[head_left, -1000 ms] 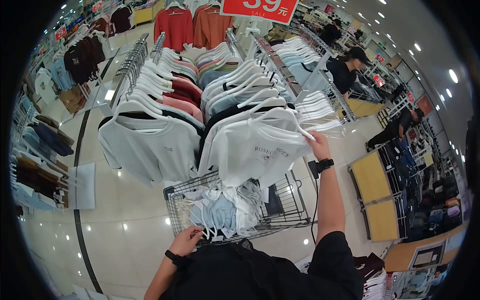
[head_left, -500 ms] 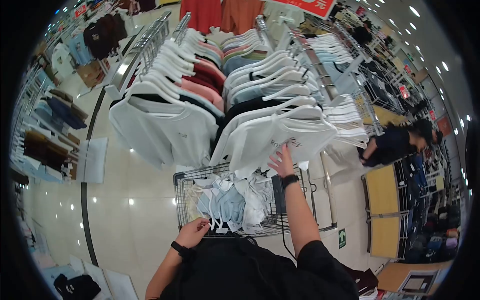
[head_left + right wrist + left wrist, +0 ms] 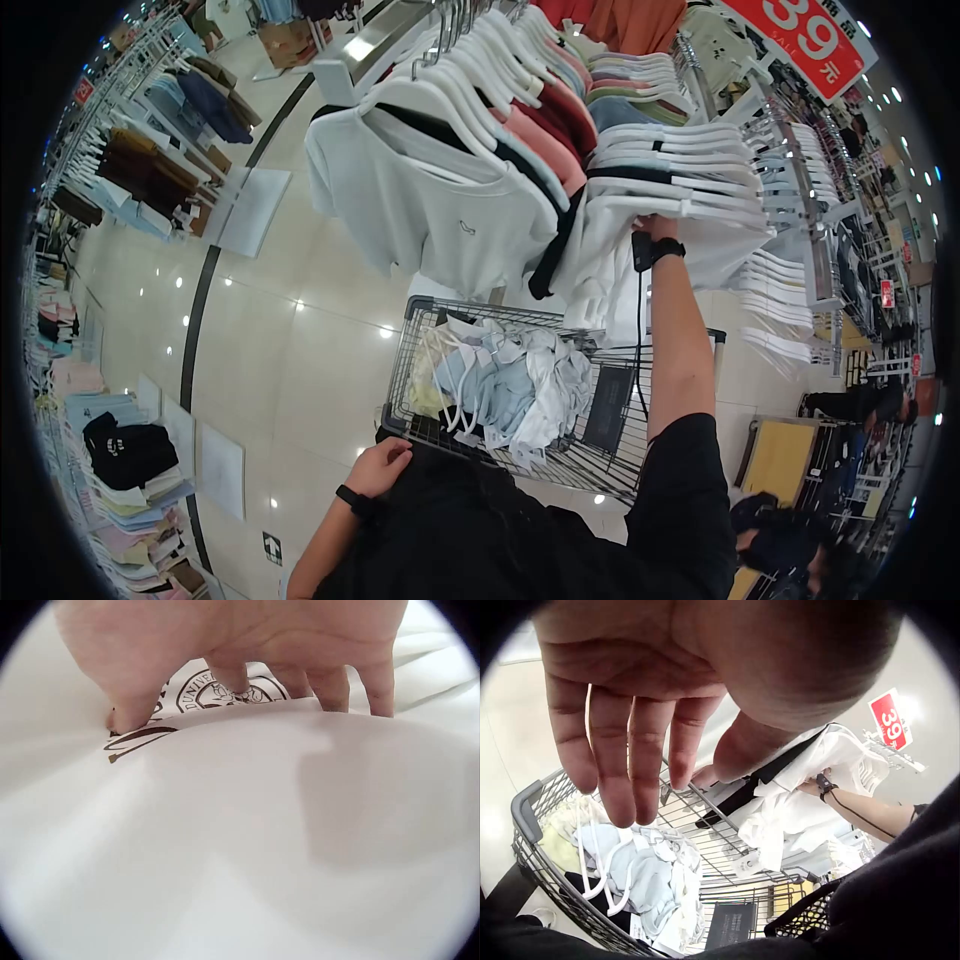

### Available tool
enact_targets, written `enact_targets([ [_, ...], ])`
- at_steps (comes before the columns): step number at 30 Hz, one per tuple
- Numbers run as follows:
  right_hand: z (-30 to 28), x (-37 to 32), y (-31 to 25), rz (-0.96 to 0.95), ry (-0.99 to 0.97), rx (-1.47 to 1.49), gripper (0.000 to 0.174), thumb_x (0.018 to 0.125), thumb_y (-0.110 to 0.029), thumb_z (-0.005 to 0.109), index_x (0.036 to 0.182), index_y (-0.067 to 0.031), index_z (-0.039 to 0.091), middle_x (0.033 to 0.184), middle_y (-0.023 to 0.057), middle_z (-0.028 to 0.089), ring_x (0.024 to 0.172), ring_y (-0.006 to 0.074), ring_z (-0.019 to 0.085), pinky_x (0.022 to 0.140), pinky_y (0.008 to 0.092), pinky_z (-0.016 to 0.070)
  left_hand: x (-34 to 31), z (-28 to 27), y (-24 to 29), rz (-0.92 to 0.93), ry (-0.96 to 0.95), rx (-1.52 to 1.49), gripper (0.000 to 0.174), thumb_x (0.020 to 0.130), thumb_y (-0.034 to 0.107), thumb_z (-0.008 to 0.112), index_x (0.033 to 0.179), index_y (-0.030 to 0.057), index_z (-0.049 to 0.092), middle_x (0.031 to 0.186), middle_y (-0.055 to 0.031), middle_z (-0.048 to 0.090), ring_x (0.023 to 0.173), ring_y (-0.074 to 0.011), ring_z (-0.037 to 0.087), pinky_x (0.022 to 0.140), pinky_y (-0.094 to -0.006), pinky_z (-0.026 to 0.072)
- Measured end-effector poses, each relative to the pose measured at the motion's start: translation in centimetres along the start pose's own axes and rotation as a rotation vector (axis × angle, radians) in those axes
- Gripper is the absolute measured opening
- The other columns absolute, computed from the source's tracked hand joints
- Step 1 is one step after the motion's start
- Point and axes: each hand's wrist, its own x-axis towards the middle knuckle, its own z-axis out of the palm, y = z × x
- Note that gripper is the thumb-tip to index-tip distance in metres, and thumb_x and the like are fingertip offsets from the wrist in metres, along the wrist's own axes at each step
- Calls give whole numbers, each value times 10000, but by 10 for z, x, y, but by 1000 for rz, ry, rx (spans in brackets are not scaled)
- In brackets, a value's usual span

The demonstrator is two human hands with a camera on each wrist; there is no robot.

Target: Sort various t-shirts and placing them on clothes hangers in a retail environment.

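My right hand (image 3: 657,228) reaches into the hanging white shirts, below their hangers. In the right wrist view its spread fingers (image 3: 330,688) press into a white shirt (image 3: 225,825) with a dark round print; a fabric fold hides several fingertips. My left hand (image 3: 378,468) hovers by the near left corner of a wire shopping cart (image 3: 478,452), its relaxed fingers (image 3: 611,765) hanging down and holding nothing. Inside the cart lies a heap of light blue, white and pale yellow clothes (image 3: 500,380), with white hangers (image 3: 619,877) among them.
A light grey sweatshirt (image 3: 450,220) hangs at the front of the left rail. Red 39 sale signs (image 3: 805,38) stand above the racks. Clothes racks (image 3: 150,150) line the left side, with folded clothes (image 3: 135,450) below. A person (image 3: 785,540) is at lower right.
My right hand has gone from the front shirt's hanger end, across its printed chest, in among the hanging shirts. My left hand has come away from the hangers in the cart. The view has shifted.
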Motion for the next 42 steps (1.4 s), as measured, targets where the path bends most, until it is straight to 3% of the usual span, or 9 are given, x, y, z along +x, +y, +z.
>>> enact_targets([
  [1,51,1,-91,359,367,678,521,951,-499,457,1280,-99,511,1282,135,528,1301,443,426,967,763,350,-3,0,-3,-31,-5,4,290,968,245,655,1163,30,654,1022,-141,732,930,-244,714,844,-352,556],
  [7,78,-59,-95,479,391,881,531,1004,-400,432,1421,-71,423,1336,150,535,1235,402,526,953,719,454,5,1,3,-17,-32,29,290,969,246,652,1168,35,651,1038,-151,734,961,-254,719,862,-351,556],
  [10,119,-119,-62,150,-219,-1290,271,934,-296,596,1033,-93,745,1062,170,709,1063,392,661,895,494,539,14,3,13,20,-46,80,287,963,243,654,1162,36,651,1025,-150,734,950,-265,719,846,-357,558],
  [14,185,-231,-72,537,215,-938,366,855,-316,677,1164,-122,667,1215,195,643,1078,372,647,900,494,528,21,4,18,29,-49,136,287,955,242,658,1161,42,653,1004,-144,734,932,-278,717,828,-364,560],
  [17,218,-274,-94,621,422,-713,263,861,-273,663,1066,-107,670,911,166,707,871,376,690,769,496,539,19,4,10,52,-40,94,283,954,241,659,1159,45,655,986,-139,733,906,-275,715,809,-367,561],
  [22,321,-371,-37,523,-18,-568,247,878,-319,678,986,-97,698,848,151,718,820,360,701,735,467,546,18,5,5,1,-70,146,280,957,246,652,1150,44,654,963,-134,731,843,-264,703,777,-366,557],
  [27,450,-423,-9,831,-466,-531,1098,717,-757,708,1406,72,501,1417,273,536,1307,388,534,1094,420,434,19,2,7,18,-110,169,266,971,229,648,1153,36,657,967,-105,732,820,-203,683,768,-331,542],
  [32,484,-409,-88,681,63,-640,447,832,-421,720,1027,-46,576,1111,231,656,1056,383,643,901,487,519,10,-17,-7,26,-66,177,273,969,232,650,1162,40,656,977,-109,732,829,-205,686,779,-330,544],
  [42,572,-385,-69,1144,-437,-652,661,795,-478,717,1217,26,636,1190,215,700,1115,376,674,953,445,534,-19,-81,-69,-48,-50,171,295,960,276,650,1161,61,659,965,-113,725,875,-252,696,799,-366,551],
])
